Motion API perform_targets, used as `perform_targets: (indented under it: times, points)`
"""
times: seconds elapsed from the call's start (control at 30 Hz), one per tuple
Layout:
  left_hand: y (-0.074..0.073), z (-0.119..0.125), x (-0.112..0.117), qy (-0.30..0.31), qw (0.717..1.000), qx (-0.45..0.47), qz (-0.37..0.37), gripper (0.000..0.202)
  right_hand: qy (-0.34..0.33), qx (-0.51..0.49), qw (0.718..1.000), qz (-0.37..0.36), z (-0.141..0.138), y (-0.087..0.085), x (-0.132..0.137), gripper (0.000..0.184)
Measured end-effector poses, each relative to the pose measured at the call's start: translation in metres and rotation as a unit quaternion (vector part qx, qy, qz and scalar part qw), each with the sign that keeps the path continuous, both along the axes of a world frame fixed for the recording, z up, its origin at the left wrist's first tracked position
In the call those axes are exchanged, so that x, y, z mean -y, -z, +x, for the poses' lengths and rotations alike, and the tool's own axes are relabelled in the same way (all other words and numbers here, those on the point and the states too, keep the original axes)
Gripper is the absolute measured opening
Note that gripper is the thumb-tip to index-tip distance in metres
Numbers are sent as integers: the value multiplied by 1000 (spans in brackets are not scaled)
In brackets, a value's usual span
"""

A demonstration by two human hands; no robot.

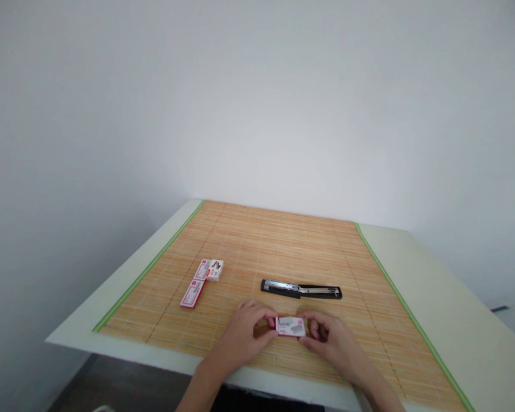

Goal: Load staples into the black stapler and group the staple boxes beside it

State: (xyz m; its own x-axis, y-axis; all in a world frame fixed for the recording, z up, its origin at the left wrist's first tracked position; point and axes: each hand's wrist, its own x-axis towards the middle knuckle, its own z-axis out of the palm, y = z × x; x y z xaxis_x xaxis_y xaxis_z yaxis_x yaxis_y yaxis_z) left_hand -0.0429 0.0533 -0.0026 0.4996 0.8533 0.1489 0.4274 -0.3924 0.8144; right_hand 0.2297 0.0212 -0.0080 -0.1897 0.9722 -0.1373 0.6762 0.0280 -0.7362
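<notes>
Between my two hands is a small white and red staple box (pixel 290 326), low over the bamboo mat near the table's front edge. My left hand (pixel 248 329) pinches its left end with thumb and fingers. At the right end, my right hand (pixel 328 337) grips it the same way, with the other fingers curled in. Just beyond the box lies a black stapler (pixel 300 289), swung wide so its metal inside faces up. Whether the box rests on the mat or is slightly raised, I cannot tell.
Left of my hands, red and white staple boxes (pixel 193 293) lie in a line, with a smaller white box (pixel 215 270) beside the far one. The bamboo mat (pixel 274 240) has green edging and covers most of the white table (pixel 390 246). A white wall (pixel 274 114) stands behind.
</notes>
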Motion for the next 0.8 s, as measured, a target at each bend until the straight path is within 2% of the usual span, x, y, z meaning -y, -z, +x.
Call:
perform_targets:
  times: [0.2,0.33,0.43,0.5,0.57,0.63,0.8]
  points:
    - [8,3,0,-14,999,8,-41,35,6,21,1000,8,-2,0,0,36]
    - [11,1,-2,-69,996,31,-43,25,-4,28,1000,14,-2,-3,0,40]
    - [11,-4,-19,-146,989,11,35,20,3,14,999,39,-6,-9,-2,45]
    - [12,-5,-35,-167,981,-21,98,33,5,9,997,74,-14,-14,-4,40]
    - [14,-4,-51,-148,980,-52,121,54,-1,14,995,103,-23,-20,-8,33]
    - [16,0,-63,-116,983,-81,114,63,-12,25,993,115,-31,-25,-13,25]
    - [17,5,-70,-81,987,-95,99,38,-35,39,993,104,-41,-28,-22,17]
